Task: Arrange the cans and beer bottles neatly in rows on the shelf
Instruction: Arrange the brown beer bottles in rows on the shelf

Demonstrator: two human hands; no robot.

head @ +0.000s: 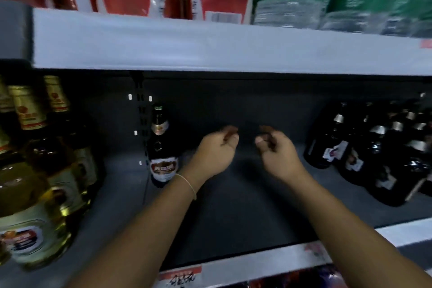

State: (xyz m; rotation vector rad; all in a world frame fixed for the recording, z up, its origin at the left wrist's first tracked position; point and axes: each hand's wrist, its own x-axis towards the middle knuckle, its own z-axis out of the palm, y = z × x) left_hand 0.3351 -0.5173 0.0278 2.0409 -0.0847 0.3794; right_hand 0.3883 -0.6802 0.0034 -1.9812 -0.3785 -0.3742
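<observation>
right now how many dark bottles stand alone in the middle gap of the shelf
1: a lone dark bottle stands upright left of the left hand. The dark bottles at right are a cluster; others may be hidden.

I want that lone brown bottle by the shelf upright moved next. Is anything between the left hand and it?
Nothing visible. The left hand hovers just right of the lone brown bottle, with only bare shelf floor between them. The right hand is farther right.

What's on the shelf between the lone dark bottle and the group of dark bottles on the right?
Only both hands, left hand and right hand, hovering over bare shelf floor, per the head view.
</observation>
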